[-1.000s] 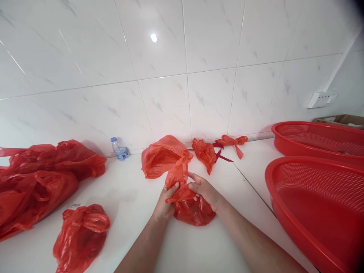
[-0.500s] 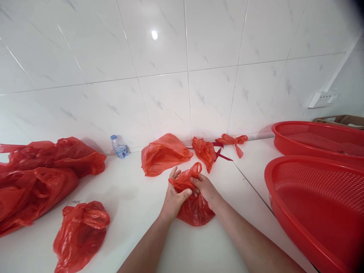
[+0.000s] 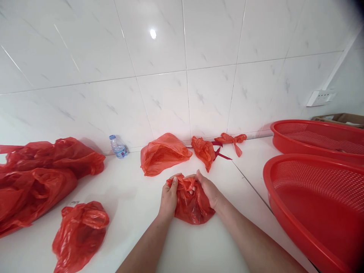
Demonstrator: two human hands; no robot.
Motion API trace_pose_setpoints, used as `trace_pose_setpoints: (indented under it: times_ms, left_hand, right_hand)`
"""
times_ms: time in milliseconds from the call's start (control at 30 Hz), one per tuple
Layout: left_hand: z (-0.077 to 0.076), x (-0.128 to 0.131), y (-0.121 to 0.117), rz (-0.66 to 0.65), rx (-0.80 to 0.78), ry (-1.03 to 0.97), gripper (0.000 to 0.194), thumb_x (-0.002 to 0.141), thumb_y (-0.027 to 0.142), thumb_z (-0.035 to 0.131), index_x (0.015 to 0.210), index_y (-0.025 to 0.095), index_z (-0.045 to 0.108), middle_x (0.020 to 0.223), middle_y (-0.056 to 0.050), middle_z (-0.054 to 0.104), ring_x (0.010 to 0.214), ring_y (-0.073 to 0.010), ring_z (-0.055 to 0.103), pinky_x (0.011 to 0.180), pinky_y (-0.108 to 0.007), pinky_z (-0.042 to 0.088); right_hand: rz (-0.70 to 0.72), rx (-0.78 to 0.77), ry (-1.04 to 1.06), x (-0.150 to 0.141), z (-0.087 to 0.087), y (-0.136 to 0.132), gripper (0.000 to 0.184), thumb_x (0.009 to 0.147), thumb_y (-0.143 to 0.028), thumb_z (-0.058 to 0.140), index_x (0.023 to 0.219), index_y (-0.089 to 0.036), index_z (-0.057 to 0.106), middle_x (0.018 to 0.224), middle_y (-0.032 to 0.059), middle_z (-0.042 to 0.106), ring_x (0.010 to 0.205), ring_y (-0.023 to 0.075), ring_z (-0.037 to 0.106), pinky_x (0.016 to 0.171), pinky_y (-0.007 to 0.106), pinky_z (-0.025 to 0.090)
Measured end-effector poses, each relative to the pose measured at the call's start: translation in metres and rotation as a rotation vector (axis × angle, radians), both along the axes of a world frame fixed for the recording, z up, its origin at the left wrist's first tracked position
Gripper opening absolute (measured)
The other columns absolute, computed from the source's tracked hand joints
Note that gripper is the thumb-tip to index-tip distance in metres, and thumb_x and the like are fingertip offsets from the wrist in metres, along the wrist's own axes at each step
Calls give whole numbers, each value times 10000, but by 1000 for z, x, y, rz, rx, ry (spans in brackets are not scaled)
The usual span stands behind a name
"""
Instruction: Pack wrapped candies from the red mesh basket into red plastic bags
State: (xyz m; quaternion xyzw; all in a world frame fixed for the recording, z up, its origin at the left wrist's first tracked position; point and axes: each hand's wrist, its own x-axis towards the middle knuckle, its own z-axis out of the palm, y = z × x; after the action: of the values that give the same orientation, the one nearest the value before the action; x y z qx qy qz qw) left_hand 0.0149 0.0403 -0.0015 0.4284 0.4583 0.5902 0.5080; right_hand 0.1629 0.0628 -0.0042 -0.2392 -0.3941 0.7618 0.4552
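"In the head view, what are the hands on?"

"A small red bag (image 3: 195, 210) of thin, glossy plastic, rounded below and puckered on top. It's on the smooth white table (image 3: 136, 227), right of the clear water bottle (image 3: 120, 151) and nearer the person."

"How are they gripping?"

"The left hand (image 3: 168, 199) pinches its gathered edge, thumb on top. The right hand (image 3: 209, 189) is against the other side, one digit raised and fingertips among the folds; how firmly it closes, I can't tell."

"And around the bottle?"

"Just right of it, a gaping, wrinkled bag (image 3: 165, 155). Left, a heap of creased red plastic (image 3: 42, 182). In front, a crumpled shiny bag (image 3: 81, 235). Far right, two rigid red baskets (image 3: 292, 227) with curved rims and mesh-like sides."
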Motion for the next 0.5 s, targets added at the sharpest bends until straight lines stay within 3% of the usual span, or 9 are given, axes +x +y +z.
trace_pose_setpoints:
  times_ms: [133,333,500]
  left_hand:
    - [-2,-2,2,40,-11,14,384,801,467,608,1080,208,659,1034,-70,685,1031,-233,601,921,-323,431]
    - [-1,0,0,63,37,22,382,822,469,577,1105,219,639,1037,-64,680,1002,-222,603,883,-308,444]
    - [1,3,-6,123,137,120,358,843,474,541,1069,219,652,1061,-56,669,951,-214,604,818,-283,444]
  right_hand:
    - [-28,117,-94,0,1,-1,231,664,-327,762,794,-178,644,756,-8,635,683,120,579,733,272,454]
    - [-50,166,-180,0,4,-3,432,651,-204,721,1052,-249,565,894,-13,625,751,150,612,730,311,482]
    - [-230,337,-418,-5,-2,1,397,666,-157,623,1049,-256,580,772,-39,574,657,127,551,620,265,444]
